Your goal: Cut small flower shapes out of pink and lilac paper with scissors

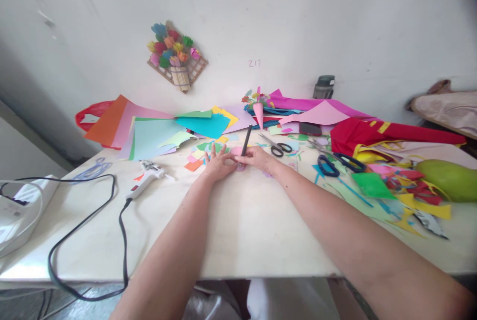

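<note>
My right hand (257, 158) is closed around a black pen (247, 139), which stands nearly upright with its upper end leaning slightly right. Beneath the hands is a small pink paper piece (236, 151), partly covered by my fingers. My left hand (217, 165) rests beside it with fingers spread, its thumb and index finger touching the pink paper. Where the pen's tip meets the paper is hidden. Small paper scraps (194, 165) in several colours lie around my left hand. A pair of black-handled scissors (280, 148) lies just beyond my right hand.
A white glue gun (143, 182) with a black cord (114, 210) lies left. Coloured paper sheets (152, 136) spread along the back, near a pink cone with paper flowers (258, 111). Blue-handled scissors (337, 163), a phone (310, 128) and a green mango-like object (449, 180) are right.
</note>
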`<state>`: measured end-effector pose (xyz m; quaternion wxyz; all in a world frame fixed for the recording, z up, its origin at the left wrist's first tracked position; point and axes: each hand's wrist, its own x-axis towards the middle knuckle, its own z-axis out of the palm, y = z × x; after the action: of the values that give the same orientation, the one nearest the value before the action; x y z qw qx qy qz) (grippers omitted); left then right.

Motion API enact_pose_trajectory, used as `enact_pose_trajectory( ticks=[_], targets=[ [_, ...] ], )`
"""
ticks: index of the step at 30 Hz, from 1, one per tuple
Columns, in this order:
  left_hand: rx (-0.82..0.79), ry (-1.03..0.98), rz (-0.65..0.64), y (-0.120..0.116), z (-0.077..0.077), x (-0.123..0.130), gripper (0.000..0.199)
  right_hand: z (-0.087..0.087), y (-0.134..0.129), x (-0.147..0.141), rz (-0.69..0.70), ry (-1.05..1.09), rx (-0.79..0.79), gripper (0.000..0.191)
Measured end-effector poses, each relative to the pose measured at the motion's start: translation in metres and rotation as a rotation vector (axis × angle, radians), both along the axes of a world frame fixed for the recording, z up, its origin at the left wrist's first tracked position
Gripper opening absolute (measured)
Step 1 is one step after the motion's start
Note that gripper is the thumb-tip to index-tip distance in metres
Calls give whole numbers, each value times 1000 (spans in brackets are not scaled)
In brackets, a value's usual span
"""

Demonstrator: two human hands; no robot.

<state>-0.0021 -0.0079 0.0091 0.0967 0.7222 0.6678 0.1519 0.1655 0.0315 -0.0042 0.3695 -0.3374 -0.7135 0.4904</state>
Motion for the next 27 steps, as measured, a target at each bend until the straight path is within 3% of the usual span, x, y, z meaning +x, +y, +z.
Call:
enact_pose_trajectory(
  ticks=[6, 27],
  targets=[
    [-6, 24, 12, -1, 3, 1, 36, 0, 0, 1, -23, -92, 92, 26],
    [-28, 36, -3, 4, -3, -2, 38, -4, 2, -1, -24, -114, 123, 28]
  ],
)
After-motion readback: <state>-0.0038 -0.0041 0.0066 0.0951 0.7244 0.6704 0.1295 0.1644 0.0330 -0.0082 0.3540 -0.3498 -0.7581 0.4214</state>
